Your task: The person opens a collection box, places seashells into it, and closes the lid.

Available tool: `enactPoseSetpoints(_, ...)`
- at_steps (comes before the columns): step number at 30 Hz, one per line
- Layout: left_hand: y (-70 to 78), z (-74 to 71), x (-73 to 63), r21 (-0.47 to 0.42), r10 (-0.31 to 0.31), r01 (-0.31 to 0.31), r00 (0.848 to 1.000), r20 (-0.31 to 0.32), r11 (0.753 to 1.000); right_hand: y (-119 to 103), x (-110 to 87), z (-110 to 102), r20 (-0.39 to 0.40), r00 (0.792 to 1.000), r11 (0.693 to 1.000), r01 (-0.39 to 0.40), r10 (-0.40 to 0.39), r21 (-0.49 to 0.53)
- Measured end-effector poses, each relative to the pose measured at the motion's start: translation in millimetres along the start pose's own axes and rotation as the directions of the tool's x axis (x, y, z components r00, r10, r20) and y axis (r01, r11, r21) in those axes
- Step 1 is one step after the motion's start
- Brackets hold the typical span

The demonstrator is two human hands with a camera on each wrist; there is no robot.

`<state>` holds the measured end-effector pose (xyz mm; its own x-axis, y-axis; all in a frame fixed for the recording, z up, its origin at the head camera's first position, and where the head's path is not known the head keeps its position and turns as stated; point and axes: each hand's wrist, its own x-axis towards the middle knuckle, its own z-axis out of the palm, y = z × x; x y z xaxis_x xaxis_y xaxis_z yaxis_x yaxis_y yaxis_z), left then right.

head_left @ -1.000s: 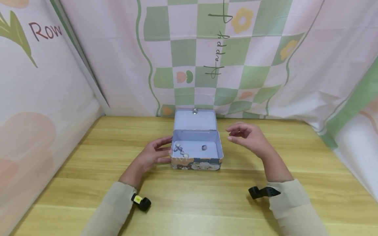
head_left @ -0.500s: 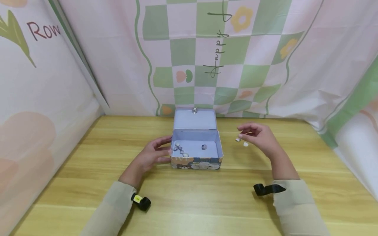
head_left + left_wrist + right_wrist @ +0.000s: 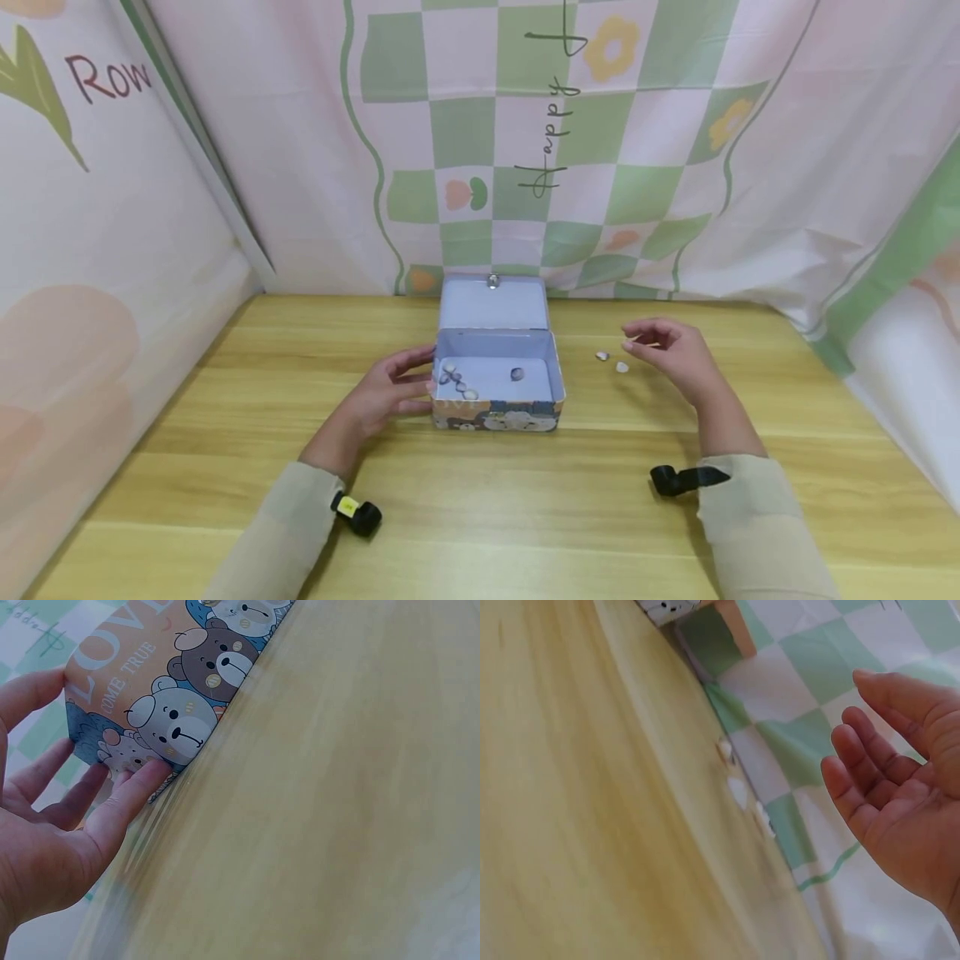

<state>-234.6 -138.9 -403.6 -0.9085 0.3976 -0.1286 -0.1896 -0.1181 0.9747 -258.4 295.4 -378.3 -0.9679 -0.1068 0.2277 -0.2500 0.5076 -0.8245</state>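
A tin box [image 3: 497, 415] printed with cartoon bears stands on the table, its lid [image 3: 495, 304] raised at the back. Inside lie several small shells [image 3: 470, 394] at the left and a single darker shell [image 3: 517, 374] to the right. My left hand [image 3: 386, 393] rests its extended fingers against the box's left end; in the left wrist view the fingertips touch the printed tin [image 3: 180, 724]. To the right of the box, my right hand [image 3: 671, 354] hovers with loosely bent fingers and nothing visible in them. Beside it lie a shell [image 3: 602, 356] and a white shell [image 3: 622, 367].
A wooden table [image 3: 480, 517] carries everything. Behind it hangs a checked curtain [image 3: 525, 133], and a printed cloth [image 3: 112, 250] closes the left side. The right wrist view shows another pale shell [image 3: 765, 819] on the table.
My right hand has moved to the right, away from the box, uncovering two shells on the table. My left hand and the box have stayed in place.
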Motion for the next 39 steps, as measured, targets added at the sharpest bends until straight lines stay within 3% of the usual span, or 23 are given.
enactPoseSetpoints(10,-0.4,-2.6,-1.3,0.002,-0.007,0.007,1.0,-0.011,1.0,18,0.5,-4,-0.039,0.994,0.992,-0.106,0.104,-0.065)
enactPoseSetpoints(17,-0.1,-2.8,-1.1,0.0,-0.002,0.002,1.0,-0.008,1.0,29,7.9,-10,0.001,0.978,0.975,-0.206,0.207,-0.078)
enactPoseSetpoints(27,-1.2,-1.1,0.7,-0.003,0.0,0.0,1.0,0.003,1.0,35,20.3,-16,0.071,0.973,0.972,-0.212,0.22,-0.106)
enactPoseSetpoints(39,-1.5,-1.0,0.0,0.008,0.013,-0.013,1.0,0.013,1.0,46,31.8,-19,0.178,0.96,0.955,-0.17,0.216,-0.245)
